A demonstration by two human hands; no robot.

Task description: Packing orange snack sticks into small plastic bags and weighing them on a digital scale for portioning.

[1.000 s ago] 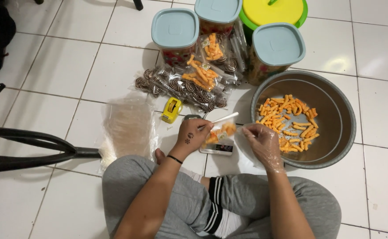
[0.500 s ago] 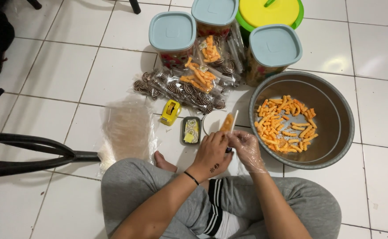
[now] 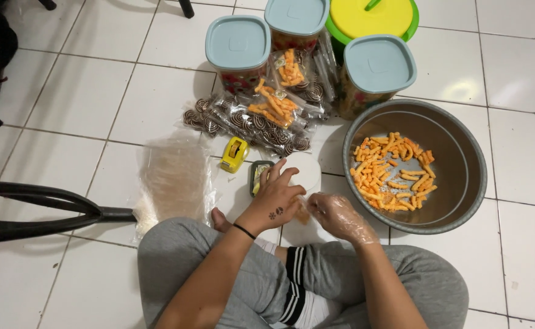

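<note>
left hand (image 3: 278,196): fingers spread, now pressing the snack bag (image 3: 302,211) down low
right hand (image 3: 334,213): gloved, pinching its end
change: bag lowered from upright, centre frame

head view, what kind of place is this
Probably a home floor used for packing snacks: white floor tiles, a metal basin of orange snack sticks, and lidded containers beside filled snack bags.

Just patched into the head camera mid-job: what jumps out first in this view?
The big metal bowl on the right, with orange snack sticks strewn over its bottom. Above it stand three blue-lidded containers and a yellow-lidded one, with filled snack bags piled before them. At centre, the bare left hand and plastic-gloved right hand meet over a small bag.
</note>
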